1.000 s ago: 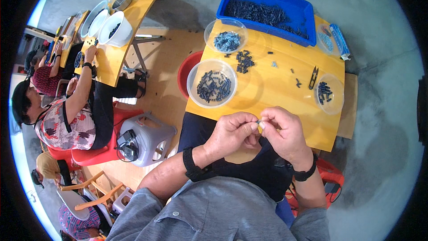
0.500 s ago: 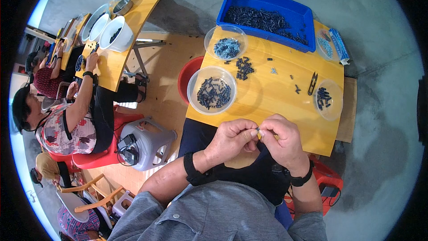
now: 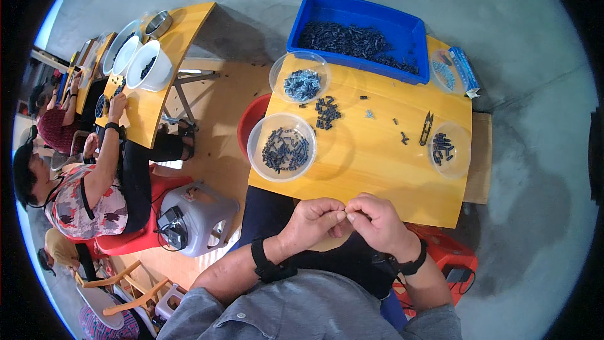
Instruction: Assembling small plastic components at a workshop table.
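Smooth yellow tabletop [image 3: 377,170] spreads just beyond your left hand [image 3: 313,217] and right hand [image 3: 377,221], their thumbs and forefingers pinched, tips meeting, anything between them hidden. Past them, short black tubular pieces [image 3: 285,150] lie in a round translucent tub [image 3: 258,145]; farther off sit a rectangular blue plastic tray [image 3: 396,31] and a blue carton [image 3: 464,72], its print too small to read.
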Available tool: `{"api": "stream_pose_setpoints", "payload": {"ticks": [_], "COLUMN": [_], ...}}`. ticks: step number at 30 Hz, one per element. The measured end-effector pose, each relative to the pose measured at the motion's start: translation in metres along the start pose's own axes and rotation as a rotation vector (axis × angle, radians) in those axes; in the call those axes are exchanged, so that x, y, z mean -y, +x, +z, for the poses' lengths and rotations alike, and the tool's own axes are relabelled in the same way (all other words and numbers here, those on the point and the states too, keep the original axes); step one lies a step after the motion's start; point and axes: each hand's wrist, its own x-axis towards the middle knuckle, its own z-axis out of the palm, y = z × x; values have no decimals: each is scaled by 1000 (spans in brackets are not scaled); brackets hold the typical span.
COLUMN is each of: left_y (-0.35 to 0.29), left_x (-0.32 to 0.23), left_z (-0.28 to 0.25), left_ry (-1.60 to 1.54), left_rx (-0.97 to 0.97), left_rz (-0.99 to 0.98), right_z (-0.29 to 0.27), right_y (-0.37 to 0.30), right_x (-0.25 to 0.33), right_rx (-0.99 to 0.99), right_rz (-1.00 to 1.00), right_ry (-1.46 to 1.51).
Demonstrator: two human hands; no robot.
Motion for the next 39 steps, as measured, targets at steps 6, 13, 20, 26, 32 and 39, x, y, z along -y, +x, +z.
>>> {"api": "stream_pose_setpoints", "payload": {"ticks": [6,13,20,26,32,39], "left_y": [10,1,5,10,12,24], "left_x": [3,12,8,6,15,8], "left_z": [2,-12,-24,-22,-21,-13], "left_ry": [78,85,7,-76,-88,-103], "left_rx": [21,-36,-45,-63,-83,-116], "left_rz": [-29,-43,40,40,6,-25], "right_z": [-25,-68,-69,-64,-63,-49], "right_y": [36,93,113,113,105,78], "right_x": [-59,-98,-109,-114,-117,-123], "right_rx": [-287,-355,-202,-179,-321,-603], "right_rz": [163,328,432,376,330,9], "right_ry": [-196,-1016,-1068,-1129,-1023,-486]}}
